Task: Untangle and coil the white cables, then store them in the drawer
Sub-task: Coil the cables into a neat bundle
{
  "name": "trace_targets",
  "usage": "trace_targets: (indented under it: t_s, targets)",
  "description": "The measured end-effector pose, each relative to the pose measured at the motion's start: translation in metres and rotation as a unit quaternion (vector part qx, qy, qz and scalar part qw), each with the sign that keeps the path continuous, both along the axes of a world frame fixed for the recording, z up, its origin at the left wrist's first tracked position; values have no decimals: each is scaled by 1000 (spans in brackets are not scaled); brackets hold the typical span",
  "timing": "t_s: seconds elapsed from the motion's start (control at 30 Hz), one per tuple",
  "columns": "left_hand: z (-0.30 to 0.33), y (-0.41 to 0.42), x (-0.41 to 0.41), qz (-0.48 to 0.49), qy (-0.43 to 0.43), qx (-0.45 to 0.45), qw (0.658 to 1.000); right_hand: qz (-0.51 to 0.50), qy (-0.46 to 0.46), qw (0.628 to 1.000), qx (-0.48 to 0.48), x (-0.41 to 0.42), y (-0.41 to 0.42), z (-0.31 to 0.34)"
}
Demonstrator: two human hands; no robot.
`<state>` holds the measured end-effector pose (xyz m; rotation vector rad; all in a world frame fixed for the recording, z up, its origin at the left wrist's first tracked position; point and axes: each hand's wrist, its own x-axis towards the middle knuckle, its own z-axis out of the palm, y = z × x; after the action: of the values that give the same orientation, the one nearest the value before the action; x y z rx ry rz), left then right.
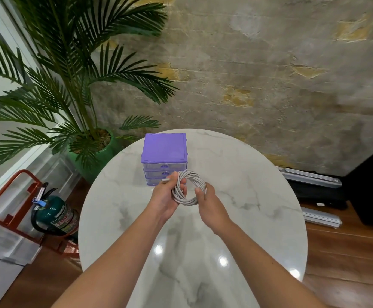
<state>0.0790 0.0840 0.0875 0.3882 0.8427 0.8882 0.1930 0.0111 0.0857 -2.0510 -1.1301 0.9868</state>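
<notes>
A white cable [192, 177] is wound into a round coil and held above the marble table [258, 196]. My left hand [166, 197] grips the coil's left side, and a plug end sticks out past its fingers. My right hand [212, 206] pinches the coil's lower right side. Just behind the coil stands a small purple drawer unit [164, 150] with three clear drawers, all closed.
A potted palm [87, 138] in a green pot stands left of the table. A green fire extinguisher [54, 215] in a red stand sits on the floor at the left. Metal rails [310, 176] and a black case lie on the floor at the right.
</notes>
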Motion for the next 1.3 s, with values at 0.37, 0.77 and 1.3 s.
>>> trace_targets:
  t_s: [0.37,0.77,1.3]
  targets:
    - [1,1,-3,14,-53,-19,998,48,184,981,33,20,1,-1]
    - [9,-5,-34,-209,119,30,970,52,184,981,19,27,-2,5]
    - [16,10,-32,-377,423,200,799,120,-57,991,-14,22,0,4]
